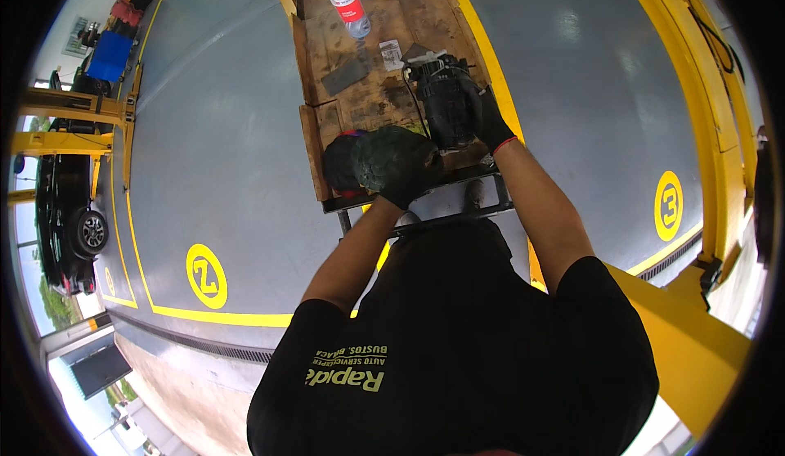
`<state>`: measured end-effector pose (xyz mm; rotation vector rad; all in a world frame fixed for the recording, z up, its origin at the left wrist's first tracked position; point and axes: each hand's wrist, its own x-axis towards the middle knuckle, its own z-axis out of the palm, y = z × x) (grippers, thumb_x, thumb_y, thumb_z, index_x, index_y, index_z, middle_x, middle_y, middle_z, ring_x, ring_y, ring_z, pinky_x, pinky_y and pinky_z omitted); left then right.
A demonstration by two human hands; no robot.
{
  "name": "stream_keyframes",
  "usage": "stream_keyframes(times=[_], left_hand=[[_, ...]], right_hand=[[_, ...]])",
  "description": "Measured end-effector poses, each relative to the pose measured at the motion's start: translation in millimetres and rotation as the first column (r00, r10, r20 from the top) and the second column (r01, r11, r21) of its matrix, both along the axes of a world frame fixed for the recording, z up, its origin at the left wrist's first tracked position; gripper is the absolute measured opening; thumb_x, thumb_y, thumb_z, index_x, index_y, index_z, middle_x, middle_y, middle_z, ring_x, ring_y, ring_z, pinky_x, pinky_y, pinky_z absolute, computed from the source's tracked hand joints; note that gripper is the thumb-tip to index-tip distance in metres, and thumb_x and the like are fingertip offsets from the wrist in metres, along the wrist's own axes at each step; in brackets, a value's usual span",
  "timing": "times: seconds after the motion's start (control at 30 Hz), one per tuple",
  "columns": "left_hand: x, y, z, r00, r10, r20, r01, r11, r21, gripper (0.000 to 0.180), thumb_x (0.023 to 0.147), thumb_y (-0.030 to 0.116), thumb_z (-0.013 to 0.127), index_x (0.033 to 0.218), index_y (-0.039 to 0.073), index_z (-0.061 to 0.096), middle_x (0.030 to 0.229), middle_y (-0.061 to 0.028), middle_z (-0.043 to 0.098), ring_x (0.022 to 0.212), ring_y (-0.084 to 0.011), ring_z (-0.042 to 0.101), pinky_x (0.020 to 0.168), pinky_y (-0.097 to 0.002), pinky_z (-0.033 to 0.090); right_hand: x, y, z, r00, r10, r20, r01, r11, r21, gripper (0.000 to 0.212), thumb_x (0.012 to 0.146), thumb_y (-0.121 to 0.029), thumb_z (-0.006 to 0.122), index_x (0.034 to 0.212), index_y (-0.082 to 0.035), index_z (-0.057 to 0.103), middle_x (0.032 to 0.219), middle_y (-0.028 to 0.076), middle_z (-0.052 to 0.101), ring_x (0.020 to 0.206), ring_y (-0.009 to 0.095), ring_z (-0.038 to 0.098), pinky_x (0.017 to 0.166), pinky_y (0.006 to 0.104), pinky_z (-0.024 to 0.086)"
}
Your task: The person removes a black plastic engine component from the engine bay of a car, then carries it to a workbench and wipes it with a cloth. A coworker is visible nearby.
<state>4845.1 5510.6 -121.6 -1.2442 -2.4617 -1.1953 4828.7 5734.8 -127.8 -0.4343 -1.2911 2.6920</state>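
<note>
On the wooden top of a work cart, a black cylindrical car part [447, 108] stands near the right edge, with pale fittings and a thin black hose at its upper end. My right hand [489, 121], in a black glove, is closed around its right side. A dark greenish rag [384, 155] lies bunched beside the part's lower left. My left hand [411, 179], also in a black glove, is closed on that rag; most of its fingers are hidden. Under the rag's left side shows a dark bundle of cloth [339, 166] with red and blue patches.
The stained wooden cart top [323, 43] has a raised rim. On it stand a silver-and-red spray can [349, 10], a dark flat pad [345, 76] and a small printed paper [391, 54]. Yellow lift posts [719, 129] rise at the right. A black car [65, 219] is far left.
</note>
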Motion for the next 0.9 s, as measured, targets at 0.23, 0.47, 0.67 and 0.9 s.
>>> stream_keyframes(times=[0.23,0.47,0.67,0.9], left_hand=[[-4.3,18.9,-79.6,0.961,0.138,0.238,-0.123,0.989,-0.077,0.011,0.080,0.016,0.071,0.087,0.006,0.070,0.087,-0.0183,0.068,0.082,-0.0396,0.067,0.074,-0.0496,0.053],[-2.0,27.1,-69.1,0.964,0.134,0.229,-0.114,0.989,-0.095,0.018,0.082,0.021,0.071,0.093,0.007,0.070,0.092,-0.0183,0.069,0.086,-0.0385,0.067,0.074,-0.0493,0.055],[-3.1,25.0,-110.6,0.999,0.029,0.014,-0.026,0.981,-0.190,0.027,0.086,0.024,0.071,0.106,0.005,0.070,0.101,-0.0193,0.066,0.093,-0.0393,0.066,0.079,-0.0498,0.054],[-0.2,19.2,-43.2,0.991,0.044,0.126,-0.053,0.996,0.070,0.044,0.086,0.023,0.076,0.124,0.005,0.065,0.119,-0.0211,0.063,0.107,-0.0385,0.063,0.089,-0.0482,0.053]], right_hand=[[-6.2,10.6,-17.8,0.990,-0.019,0.141,-0.054,0.867,0.495,0.053,0.100,-0.036,0.068,0.138,0.000,0.063,0.134,0.013,0.066,0.121,0.022,0.063,0.107,0.0352,0.048],[42.1,-10.7,-36.3,0.984,-0.165,-0.059,0.060,-0.001,0.998,0.095,0.085,-0.050,0.079,0.150,0.006,0.039,0.149,0.032,0.046,0.134,0.044,0.052,0.109,0.0475,0.045],[26.7,-65.7,16.8,0.955,-0.282,0.093,-0.158,-0.216,0.964,0.118,0.071,-0.051,0.088,0.155,0.007,0.030,0.147,0.034,0.047,0.129,0.049,0.054,0.106,0.0520,0.048],[0.0,-4.1,1.5,0.958,0.013,0.288,-0.265,0.432,0.862,0.095,0.067,-0.035,0.093,0.145,-0.004,0.050,0.131,0.019,0.066,0.120,0.030,0.065,0.101,0.0412,0.054]])
